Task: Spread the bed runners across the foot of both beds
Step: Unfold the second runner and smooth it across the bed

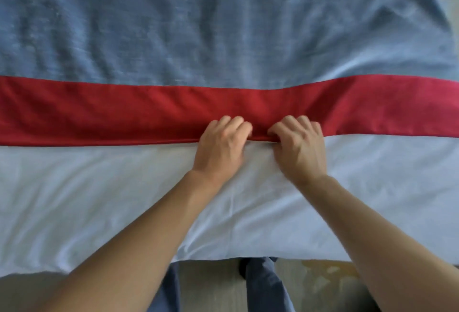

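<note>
Your red bed runner lies in a band across the bed from the left edge of the view to the right, between the blue blanket on the far side and the white sheet on the near side. Its near edge runs along the top of the white sheet and dips a little where your hands meet it; toward the right the band bows slightly away from you.

Your left hand and right hand sit close together at the middle of that near edge — both with fingers curled over onto the red cloth, the knuckles up. Each seems to pinch the hem, with a small ridge of runner bunched between them, though the thumbs are hidden under the palms.

Both bare forearms reach in from the near side over the white sheet. Below the bed's near edge you see blue trousers and a strip of pale floor
</note>
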Demonstrator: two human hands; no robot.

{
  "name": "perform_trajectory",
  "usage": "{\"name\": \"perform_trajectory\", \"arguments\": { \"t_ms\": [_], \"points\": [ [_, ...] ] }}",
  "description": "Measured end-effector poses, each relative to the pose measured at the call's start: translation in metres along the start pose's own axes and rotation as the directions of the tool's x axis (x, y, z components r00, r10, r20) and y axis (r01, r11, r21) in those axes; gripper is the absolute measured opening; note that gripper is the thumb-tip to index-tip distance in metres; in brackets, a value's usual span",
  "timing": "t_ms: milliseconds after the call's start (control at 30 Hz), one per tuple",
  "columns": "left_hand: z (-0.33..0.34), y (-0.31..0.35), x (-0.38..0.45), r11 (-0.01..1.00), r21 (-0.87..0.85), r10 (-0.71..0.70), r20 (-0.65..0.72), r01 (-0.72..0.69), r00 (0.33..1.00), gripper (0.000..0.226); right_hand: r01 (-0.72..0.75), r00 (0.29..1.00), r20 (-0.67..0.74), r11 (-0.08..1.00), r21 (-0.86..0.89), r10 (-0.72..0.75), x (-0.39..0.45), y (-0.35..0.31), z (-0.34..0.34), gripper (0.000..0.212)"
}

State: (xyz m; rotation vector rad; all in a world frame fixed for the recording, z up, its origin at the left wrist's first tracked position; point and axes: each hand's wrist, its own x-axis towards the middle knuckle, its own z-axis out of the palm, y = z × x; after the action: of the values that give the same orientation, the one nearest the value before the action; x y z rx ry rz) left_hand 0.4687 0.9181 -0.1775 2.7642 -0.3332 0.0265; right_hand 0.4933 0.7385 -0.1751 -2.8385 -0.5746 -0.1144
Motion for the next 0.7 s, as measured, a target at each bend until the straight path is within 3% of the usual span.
{"name": "perform_trajectory", "arguments": {
  "t_ms": [100,200,267,367,433,567,700],
  "points": [
    [-0.003,0.002,-0.016,0.997,0.055,-0.059,0.029,0.057,0.998,0.017,0.189,0.980,0.061,0.982,0.028,-0.191,-0.012,0.013,-0.003,0.014],
    [-0.002,0.023,-0.010,0.987,0.101,-0.132,0.035,0.128,0.991,0.017,0.136,0.988,0.067,0.990,0.028,-0.138,-0.012,0.048,-0.009,0.017],
    [0.007,0.051,0.010,0.990,0.100,-0.104,0.038,0.100,0.994,0.016,0.082,0.995,0.050,0.996,0.032,-0.084,-0.017,0.069,-0.012,0.015],
    [0.027,0.086,0.034,0.993,0.111,-0.038,0.070,0.031,0.997,0.011,0.142,0.989,0.035,0.986,0.085,-0.146,-0.026,0.078,-0.014,0.009],
    [0.034,0.098,0.034,0.991,0.123,-0.069,0.090,0.058,0.994,0.015,0.155,0.986,0.034,0.981,0.114,-0.160,-0.031,0.084,-0.015,0.009],
    [0.039,0.108,0.039,0.987,0.107,-0.125,0.060,0.118,0.990,0.018,0.051,0.998,0.025,0.995,0.084,-0.054,-0.037,0.133,-0.026,0.018],
    [0.063,0.162,0.091,0.999,0.047,0.009,0.065,-0.012,0.998,0.021,-0.164,0.986,-0.033,0.986,0.019,0.165,-0.049,0.205,-0.049,0.021]
  ]
}}
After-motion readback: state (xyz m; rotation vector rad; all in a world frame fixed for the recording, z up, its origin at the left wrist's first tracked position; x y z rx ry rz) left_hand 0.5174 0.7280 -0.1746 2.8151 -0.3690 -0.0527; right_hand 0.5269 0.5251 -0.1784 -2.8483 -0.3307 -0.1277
